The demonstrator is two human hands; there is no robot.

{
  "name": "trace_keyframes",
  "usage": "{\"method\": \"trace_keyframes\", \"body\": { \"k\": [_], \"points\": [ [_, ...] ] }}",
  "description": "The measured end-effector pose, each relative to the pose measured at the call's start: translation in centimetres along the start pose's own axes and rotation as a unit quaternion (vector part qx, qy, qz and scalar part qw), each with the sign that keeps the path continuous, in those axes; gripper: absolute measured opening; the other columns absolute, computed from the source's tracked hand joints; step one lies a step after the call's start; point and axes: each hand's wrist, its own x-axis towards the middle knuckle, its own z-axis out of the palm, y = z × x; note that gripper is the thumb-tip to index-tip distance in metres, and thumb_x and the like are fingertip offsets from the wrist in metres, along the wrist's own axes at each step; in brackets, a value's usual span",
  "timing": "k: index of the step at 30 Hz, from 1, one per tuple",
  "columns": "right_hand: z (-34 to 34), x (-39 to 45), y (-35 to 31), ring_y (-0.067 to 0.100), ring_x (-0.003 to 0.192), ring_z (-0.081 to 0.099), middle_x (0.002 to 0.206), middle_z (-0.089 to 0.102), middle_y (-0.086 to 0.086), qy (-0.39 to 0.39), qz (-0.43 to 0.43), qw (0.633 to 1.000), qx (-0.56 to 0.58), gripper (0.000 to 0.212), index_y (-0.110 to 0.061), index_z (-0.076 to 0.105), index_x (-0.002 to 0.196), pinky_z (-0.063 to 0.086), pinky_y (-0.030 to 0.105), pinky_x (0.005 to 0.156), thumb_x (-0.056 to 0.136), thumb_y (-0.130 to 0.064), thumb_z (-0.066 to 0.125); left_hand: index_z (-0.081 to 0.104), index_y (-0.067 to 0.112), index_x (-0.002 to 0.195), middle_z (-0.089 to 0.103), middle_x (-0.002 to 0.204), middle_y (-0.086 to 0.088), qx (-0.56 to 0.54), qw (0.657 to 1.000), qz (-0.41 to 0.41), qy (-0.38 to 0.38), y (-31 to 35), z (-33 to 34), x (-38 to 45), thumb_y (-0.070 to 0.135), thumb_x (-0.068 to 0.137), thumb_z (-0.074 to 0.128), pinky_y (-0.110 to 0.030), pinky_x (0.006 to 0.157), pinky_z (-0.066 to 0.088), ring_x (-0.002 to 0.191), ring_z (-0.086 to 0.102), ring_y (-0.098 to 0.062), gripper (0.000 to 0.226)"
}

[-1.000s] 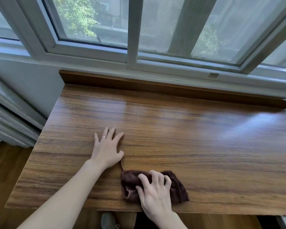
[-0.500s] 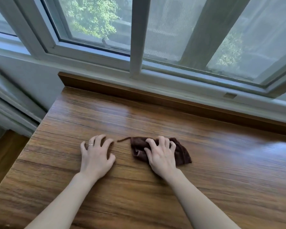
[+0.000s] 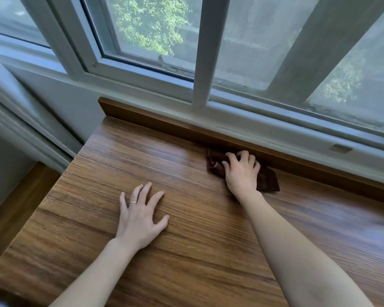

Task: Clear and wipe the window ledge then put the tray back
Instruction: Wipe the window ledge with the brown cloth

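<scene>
Fingers [image 3: 245,157] curled atop cloth [image 3: 267,181], ledge [image 3: 186,251] back edge.

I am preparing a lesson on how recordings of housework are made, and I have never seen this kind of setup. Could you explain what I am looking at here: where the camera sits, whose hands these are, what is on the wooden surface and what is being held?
There is no machine here. A person wears one wide-angle camera on the head, looking forward and down, so you see their own bare arms reaching away from you.

The wooden window ledge runs under a window frame with trees outside. The left hand, wearing a ring, lies flat with spread fingers on the wood and holds nothing. The right hand has its fingers curled over a dark brown cloth, pressing it onto the ledge right at the raised back edge under the window. That looks like wiping. No tray shows in this picture.
</scene>
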Motion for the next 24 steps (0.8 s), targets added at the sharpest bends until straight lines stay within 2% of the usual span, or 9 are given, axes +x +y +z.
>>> {"method": "trace_keyframes", "body": {
  "k": [8,12,16,20,24],
  "points": [
    [-0.6,-0.7,0.2,0.032,0.117,0.044,0.129,0.05,0.006,-0.033,0.003,0.999,0.021,0.042,-0.027,0.056,0.132,0.033,0.051,0.102,0.098,-0.05,0.045,0.032,0.039,0.147,0.014,0.164,0.0,-0.028,0.999,-0.002,-0.028,0.0,-0.6,0.1,0.073,0.075,0.031,-0.063,0.118,0.001,0.151,0.006,-0.022,0.08],
    [-0.5,-3.2,-0.3,0.031,0.115,0.047,0.126,0.053,0.004,-0.019,0.005,0.999,0.026,0.043,-0.026,0.059,0.129,0.034,0.05,0.1,0.095,-0.051,0.049,0.019,0.042,0.151,0.001,0.165,0.002,-0.018,0.998,0.009,-0.061,-0.5,-0.9,0.1,0.079,0.072,0.027,-0.062,0.118,-0.001,0.152,-0.003,-0.021,0.087],
    [-0.3,-7.7,-0.9,0.03,0.111,0.049,0.123,0.055,0.003,-0.009,0.004,1.0,0.022,0.042,-0.027,0.062,0.125,0.035,0.049,0.097,0.094,-0.052,0.049,0.008,0.042,0.153,-0.009,0.165,0.003,-0.02,0.995,0.032,-0.097,-0.9,-1.3,0.1,0.079,0.076,0.041,-0.062,0.118,-0.004,0.151,-0.011,-0.021,0.092],
    [-0.4,-13.1,-2.1,0.03,0.105,0.053,0.116,0.059,0.003,0.013,0.016,0.999,0.026,0.044,-0.025,0.065,0.118,0.039,0.048,0.093,0.09,-0.052,0.044,0.01,0.041,0.154,-0.011,0.165,0.001,-0.04,0.991,0.054,-0.119,-1.3,-1.7,-0.2,0.074,0.075,0.056,-0.062,0.117,-0.007,0.151,-0.016,-0.02,0.097],
    [-0.5,-19.1,-3.4,0.028,0.104,0.053,0.114,0.059,0.001,0.017,0.021,0.999,0.031,0.041,-0.028,0.065,0.116,0.037,0.045,0.093,0.089,-0.052,0.046,0.022,0.039,0.153,0.0,0.166,-0.001,-0.047,0.989,0.088,-0.105,-1.3,-1.6,-1.3,0.067,0.079,0.058,-0.061,0.119,-0.003,0.152,-0.01,-0.025,0.086]
  ]
}}
